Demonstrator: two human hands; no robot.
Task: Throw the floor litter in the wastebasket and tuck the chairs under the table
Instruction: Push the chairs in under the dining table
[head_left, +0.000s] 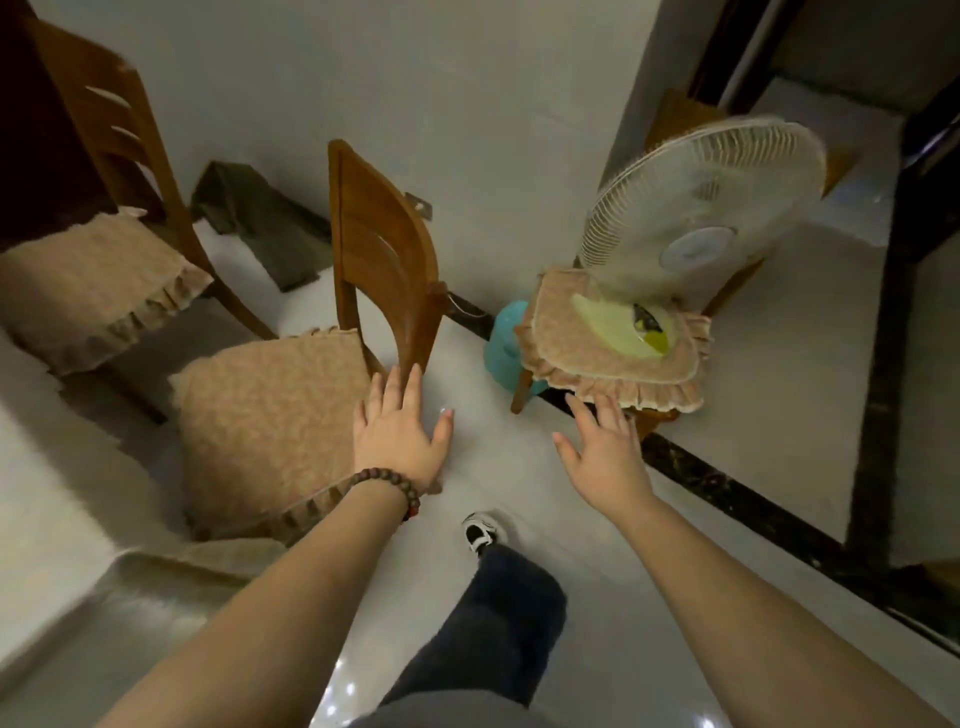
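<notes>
A wooden chair (382, 249) with a tan frilled cushion (270, 415) stands in the middle, its back toward the wall. My left hand (397, 434), with a bead bracelet on the wrist, is open with fingers spread just below the chair's backrest, at the cushion's right edge. My right hand (605, 457) is open over the floor, empty, near the front corner of a third cushioned chair (613, 345). A second chair (104, 234) stands at the left by the table (47, 467), whose white edge fills the lower left. No litter or wastebasket is clearly in view.
A white fan (706, 208) rests on the right chair's seat. A teal object (501, 345) sits on the floor against the wall behind that chair. A dark cloth (254, 218) lies at the wall. My foot (480, 532) stands on the pale tiles.
</notes>
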